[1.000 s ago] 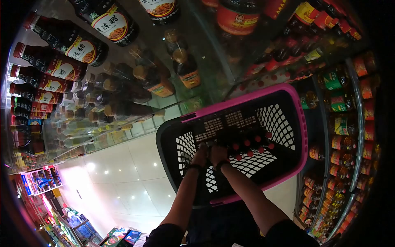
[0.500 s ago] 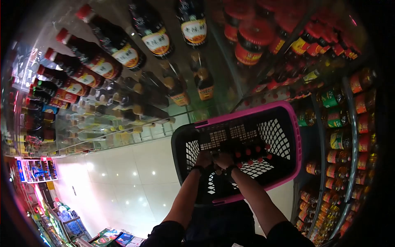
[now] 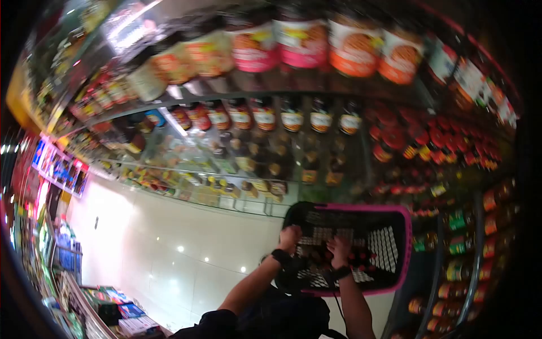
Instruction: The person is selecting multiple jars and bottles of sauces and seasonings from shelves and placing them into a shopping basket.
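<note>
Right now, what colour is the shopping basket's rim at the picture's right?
Pink; the basket rim shows best in the head view.

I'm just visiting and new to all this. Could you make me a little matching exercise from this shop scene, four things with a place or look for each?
Things:
1. Left hand
2. Right hand
3. Basket
4. Floor

Places and looks:
A. Pale, with bright light reflections
B. Around the middle of the basket, as the picture shows it
C. Black, with pink along part of the rim
D. At the basket's left end, as the picture shows it

Right pairs: 1-D, 2-B, 3-C, 4-A
</note>
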Demonstrator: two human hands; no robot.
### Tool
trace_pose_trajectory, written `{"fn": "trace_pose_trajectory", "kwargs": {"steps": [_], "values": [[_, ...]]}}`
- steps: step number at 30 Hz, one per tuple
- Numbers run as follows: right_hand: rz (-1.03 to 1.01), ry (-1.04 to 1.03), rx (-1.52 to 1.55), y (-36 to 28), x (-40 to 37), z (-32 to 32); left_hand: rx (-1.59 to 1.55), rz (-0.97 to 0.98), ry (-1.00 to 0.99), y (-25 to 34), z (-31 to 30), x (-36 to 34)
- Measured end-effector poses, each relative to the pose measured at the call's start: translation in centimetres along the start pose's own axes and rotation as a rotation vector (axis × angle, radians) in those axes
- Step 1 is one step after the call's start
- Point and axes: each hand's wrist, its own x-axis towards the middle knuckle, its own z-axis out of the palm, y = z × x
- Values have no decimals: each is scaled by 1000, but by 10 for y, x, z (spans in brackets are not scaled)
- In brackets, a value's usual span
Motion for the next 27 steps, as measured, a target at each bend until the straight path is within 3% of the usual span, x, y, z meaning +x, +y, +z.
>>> {"fn": "trace_pose_trajectory", "kwargs": {"steps": [1,2,3,5,7,8,10,13,14,15,16,18,20,21,23,27], "values": [[-7,105,-109,-17,-31,4,180,239,-65,-28,-15,3],[-42,140,-48,-8,-34,7,127,185,-104,-16,-26,-10],[-41,108,-63,-8,-34,19,349,335,-150,14,-33,-31],[-121,134,-139,-4,-57,33,-184,-5,15,26,-45,-49],[-257,179,-227,7,-62,50,-248,-64,174,29,-70,-32],[-264,169,-238,14,-62,59,-279,-27,187,36,-82,-27],[-665,117,-570,29,-61,84,-298,17,244,57,-111,-11],[-747,4,-641,51,-73,156,-219,314,426,103,-177,33],[-733,16,-784,60,-74,172,-213,361,448,122,-193,39],[-731,19,-789,69,-73,189,-96,612,583,171,-211,54],[-739,-14,-792,76,-70,204,-125,552,546,176,-221,56],[-636,-88,-840,82,-78,227,58,698,657,233,-250,92],[-658,-105,-909,93,-83,233,-10,640,588,279,-242,53],[-679,-123,-978,99,-84,240,-8,635,581,290,-253,68],[-637,-105,-967,112,-82,261,344,804,743,313,-281,105],[-665,-299,-1064,127,-64,324,481,857,659,345,-312,143]]}}
